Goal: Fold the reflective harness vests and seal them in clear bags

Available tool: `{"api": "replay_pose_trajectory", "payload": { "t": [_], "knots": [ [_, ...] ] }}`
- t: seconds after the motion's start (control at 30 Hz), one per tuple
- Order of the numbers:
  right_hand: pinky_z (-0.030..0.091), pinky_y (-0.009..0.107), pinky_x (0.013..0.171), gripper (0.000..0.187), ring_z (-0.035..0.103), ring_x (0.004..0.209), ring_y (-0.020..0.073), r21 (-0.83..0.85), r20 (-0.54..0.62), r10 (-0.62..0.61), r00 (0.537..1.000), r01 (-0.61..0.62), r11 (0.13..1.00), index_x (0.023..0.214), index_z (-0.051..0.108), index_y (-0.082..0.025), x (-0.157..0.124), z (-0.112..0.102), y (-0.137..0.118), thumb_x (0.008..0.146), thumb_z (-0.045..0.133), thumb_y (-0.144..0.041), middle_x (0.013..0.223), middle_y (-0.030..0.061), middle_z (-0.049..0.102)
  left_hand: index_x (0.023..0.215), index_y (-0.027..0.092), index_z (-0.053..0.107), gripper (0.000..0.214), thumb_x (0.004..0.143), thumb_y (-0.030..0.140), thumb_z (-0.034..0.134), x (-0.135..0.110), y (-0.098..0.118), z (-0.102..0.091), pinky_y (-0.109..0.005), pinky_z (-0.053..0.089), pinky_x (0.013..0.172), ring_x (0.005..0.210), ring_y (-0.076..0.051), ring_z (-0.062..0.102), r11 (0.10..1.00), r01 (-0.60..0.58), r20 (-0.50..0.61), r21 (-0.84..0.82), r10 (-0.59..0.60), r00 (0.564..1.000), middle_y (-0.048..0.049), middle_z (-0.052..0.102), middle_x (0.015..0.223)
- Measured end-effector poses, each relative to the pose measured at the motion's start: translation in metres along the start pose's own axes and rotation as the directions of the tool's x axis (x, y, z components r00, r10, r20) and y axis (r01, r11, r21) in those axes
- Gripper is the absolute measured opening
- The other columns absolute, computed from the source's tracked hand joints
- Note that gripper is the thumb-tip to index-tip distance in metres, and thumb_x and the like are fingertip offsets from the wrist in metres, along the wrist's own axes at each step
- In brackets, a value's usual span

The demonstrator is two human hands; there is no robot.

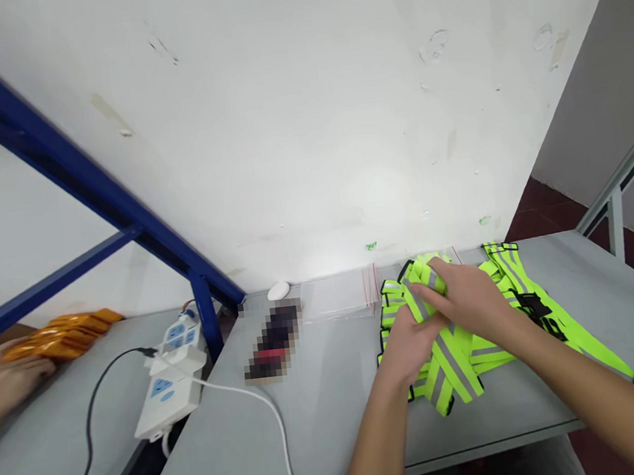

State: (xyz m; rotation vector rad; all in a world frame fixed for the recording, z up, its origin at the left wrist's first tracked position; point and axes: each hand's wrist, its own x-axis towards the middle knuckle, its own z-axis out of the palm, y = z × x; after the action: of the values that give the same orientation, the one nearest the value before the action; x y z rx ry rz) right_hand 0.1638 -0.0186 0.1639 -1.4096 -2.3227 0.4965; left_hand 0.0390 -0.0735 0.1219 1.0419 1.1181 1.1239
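Note:
Both my hands grip a neon yellow-green reflective strap with a grey stripe and black buckles. My left hand is closed on its near side, while my right hand is closed round the upper part, fingers folded over it. Two banded ends hang down toward the table's front edge. Beneath and behind my hands lies a pile of the same reflective straps. More straps spread to the right, with black clips among them. My fingers cover part of the held strap.
Clear plastic bags lie by the wall beside a white oval object. A blurred-out dark item sits left. White power strips with cables stand by a blue frame. Far left, another person's hand touches orange packages.

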Motion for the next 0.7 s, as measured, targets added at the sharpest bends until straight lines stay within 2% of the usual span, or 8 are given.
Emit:
{"api": "replay_pose_trajectory", "payload": {
  "t": [0.17,0.27,0.3,0.4,0.43,0.5,0.6,0.7],
  "knots": [
    [0.019,0.024,0.045,0.044,0.023,0.043,0.0098,0.177,-0.030,-0.078,0.996,0.082,0.981,0.068,0.038,-0.023,0.004,0.004,0.014,0.085,0.050,-0.062,0.045,-0.0093,0.028,0.074,0.019,0.065,0.025,0.069,0.043,0.072,0.003,0.006,-0.008,-0.029,0.036,0.054,0.056,-0.018,0.050,0.974,0.092,0.035,0.209,-0.101,0.994,0.0018,0.051,0.054],
    [0.024,0.023,0.046,0.041,0.033,0.045,0.0104,0.146,-0.131,-0.128,0.983,0.147,0.978,0.075,0.051,-0.021,0.009,0.000,0.019,0.086,0.049,-0.061,0.050,-0.0067,0.043,0.076,0.020,0.065,0.025,0.065,0.041,0.075,-0.001,0.005,-0.007,-0.030,0.038,0.061,0.070,-0.021,0.054,0.948,-0.014,-0.126,0.319,0.057,0.990,-0.0011,0.057,0.067],
    [0.026,0.023,0.047,0.041,0.038,0.046,0.0109,0.115,-0.186,-0.144,0.972,0.167,0.979,0.079,0.055,-0.021,0.011,-0.003,0.020,0.087,0.048,-0.061,0.054,-0.0051,0.049,0.082,0.021,0.066,0.028,0.064,0.039,0.077,-0.006,0.002,-0.003,-0.031,0.040,0.067,0.080,-0.024,0.055,0.936,-0.082,-0.263,0.341,0.178,0.948,-0.0032,0.060,0.078],
    [0.029,0.023,0.048,0.045,0.046,0.048,0.0118,-0.043,-0.408,-0.213,0.888,0.214,0.976,0.087,0.061,-0.019,0.017,-0.011,0.023,0.088,0.046,-0.062,0.061,-0.0010,0.059,0.097,0.023,0.064,0.032,0.071,0.040,0.074,-0.028,-0.016,0.019,-0.034,0.038,0.084,0.100,-0.025,0.051,0.910,-0.310,-0.570,0.276,0.414,0.709,-0.0071,0.060,0.101],
    [0.028,0.023,0.048,0.046,0.047,0.048,0.0116,-0.119,-0.479,-0.262,0.838,0.234,0.965,0.087,0.062,-0.018,0.019,-0.014,0.023,0.089,0.045,-0.062,0.061,-0.0003,0.060,0.089,0.022,0.064,0.024,0.078,0.043,0.068,-0.035,-0.023,0.028,-0.033,0.039,0.082,0.092,-0.023,0.053,0.929,-0.338,-0.528,0.153,0.366,0.766,-0.0062,0.060,0.093],
    [0.027,0.023,0.047,0.044,0.047,0.048,0.0107,-0.288,-0.564,-0.412,0.715,0.298,0.910,0.084,0.062,-0.017,0.019,-0.018,0.021,0.091,0.046,-0.058,0.058,-0.0003,0.058,0.089,0.019,0.067,0.045,0.081,0.062,0.056,-0.043,-0.033,0.042,-0.034,0.041,0.078,0.088,-0.024,0.056,0.968,-0.148,-0.160,-0.202,0.117,0.980,-0.0095,0.063,0.091],
    [0.027,0.024,0.049,0.039,0.045,0.049,0.0103,-0.478,-0.510,-0.666,0.545,0.465,0.746,0.082,0.060,-0.017,0.010,-0.017,0.012,0.096,0.043,-0.049,0.055,-0.0011,0.054,0.105,0.017,0.066,0.083,0.064,0.086,0.048,-0.037,-0.032,0.046,-0.039,0.041,0.088,0.108,-0.031,0.054,0.679,0.165,0.190,-0.716,-0.038,0.981,-0.0150,0.063,0.113],
    [0.029,0.027,0.051,0.034,0.045,0.052,0.0124,-0.512,-0.342,-0.815,0.467,0.635,0.579,0.082,0.058,-0.016,-0.013,-0.006,0.003,0.100,0.036,-0.035,0.056,-0.0003,0.053,0.090,0.014,0.067,0.061,0.077,0.072,0.052,-0.022,-0.022,0.030,-0.035,0.045,0.085,0.095,-0.024,0.060,0.387,0.240,0.220,-0.890,-0.095,0.971,-0.0106,0.067,0.095]
  ]
}}
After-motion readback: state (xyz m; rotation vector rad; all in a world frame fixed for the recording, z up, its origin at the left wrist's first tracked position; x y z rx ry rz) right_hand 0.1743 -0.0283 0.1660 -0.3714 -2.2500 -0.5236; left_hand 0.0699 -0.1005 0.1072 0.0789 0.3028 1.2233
